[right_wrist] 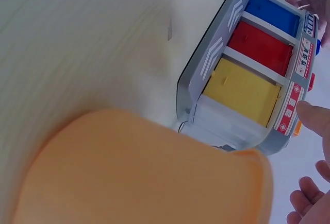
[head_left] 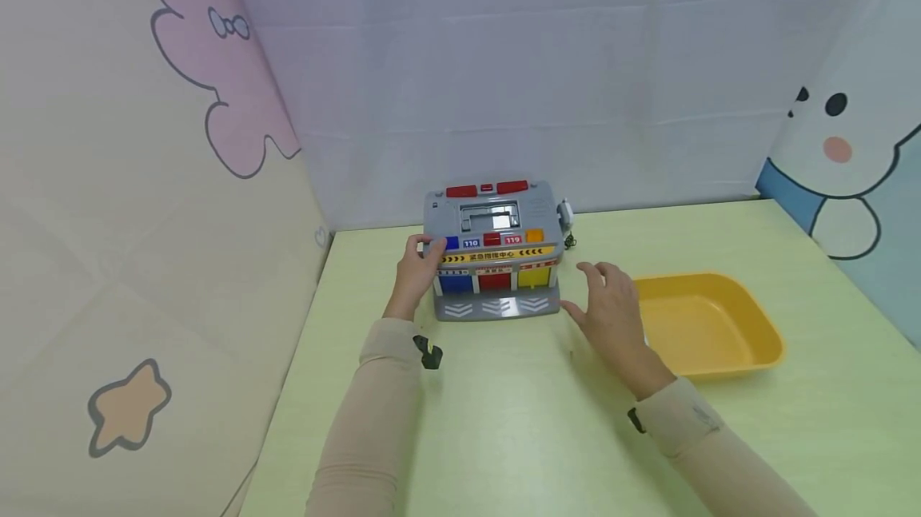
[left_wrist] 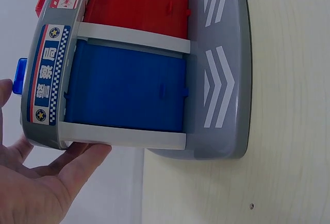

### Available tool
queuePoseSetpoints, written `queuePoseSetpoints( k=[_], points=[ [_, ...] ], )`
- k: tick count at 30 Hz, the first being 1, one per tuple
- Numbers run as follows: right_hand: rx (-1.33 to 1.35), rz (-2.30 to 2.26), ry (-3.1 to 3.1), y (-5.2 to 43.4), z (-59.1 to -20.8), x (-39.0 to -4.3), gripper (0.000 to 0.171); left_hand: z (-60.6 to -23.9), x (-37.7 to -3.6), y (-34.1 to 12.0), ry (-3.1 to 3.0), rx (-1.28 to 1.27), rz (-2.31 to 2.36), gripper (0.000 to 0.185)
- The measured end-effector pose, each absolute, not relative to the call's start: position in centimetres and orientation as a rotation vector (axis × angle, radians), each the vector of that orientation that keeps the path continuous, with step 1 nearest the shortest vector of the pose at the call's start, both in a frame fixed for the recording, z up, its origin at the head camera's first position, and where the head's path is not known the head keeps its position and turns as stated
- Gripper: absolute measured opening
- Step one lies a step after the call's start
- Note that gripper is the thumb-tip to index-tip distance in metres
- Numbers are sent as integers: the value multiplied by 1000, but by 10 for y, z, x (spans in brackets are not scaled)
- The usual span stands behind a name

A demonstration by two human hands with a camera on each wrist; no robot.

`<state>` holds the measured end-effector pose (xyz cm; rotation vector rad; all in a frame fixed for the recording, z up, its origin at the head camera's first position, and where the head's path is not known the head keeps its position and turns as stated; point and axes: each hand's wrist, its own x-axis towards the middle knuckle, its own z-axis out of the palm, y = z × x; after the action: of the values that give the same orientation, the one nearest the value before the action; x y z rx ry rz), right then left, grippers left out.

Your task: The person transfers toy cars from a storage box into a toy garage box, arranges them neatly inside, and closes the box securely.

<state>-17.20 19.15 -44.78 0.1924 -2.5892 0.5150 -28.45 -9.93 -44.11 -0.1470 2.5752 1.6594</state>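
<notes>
A grey toy garage (head_left: 496, 249) stands upright near the back of the table, its blue door (left_wrist: 126, 87), red door (right_wrist: 260, 47) and yellow door (right_wrist: 242, 91) all closed. My left hand (head_left: 417, 271) grips the garage at its left end, thumb by the blue roof light and fingers round the side; some fingers are hidden behind it. Just off the garage's right front corner is my right hand (head_left: 612, 313), thumb and fingers spread apart with nothing between them. In the right wrist view its thumb overlaps the roof edge above the yellow door.
A yellow plastic tray (head_left: 748, 353) lies on the table right beside my right hand and fills the foreground of the right wrist view. A small white part with a dark cord (head_left: 570, 241) hangs on the garage's right side. A curtained wall (head_left: 540, 85) rises behind.
</notes>
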Motion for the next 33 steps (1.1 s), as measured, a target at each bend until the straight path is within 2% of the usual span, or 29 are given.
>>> queuePoseSetpoints(
  k=[16, 25, 33],
  points=[
    [102, 500, -2583, 228, -452, -161, 64, -439, -286, -98, 2585, -162, 1624, 59],
    [135, 490, -2482, 247, -452, -157, 63, -438, -287, -100, 2542, -187, 1647, 57],
    [50, 621, -2683, 259, -453, -153, 54, -439, -290, -100, 2516, -192, 1664, 55]
  ],
)
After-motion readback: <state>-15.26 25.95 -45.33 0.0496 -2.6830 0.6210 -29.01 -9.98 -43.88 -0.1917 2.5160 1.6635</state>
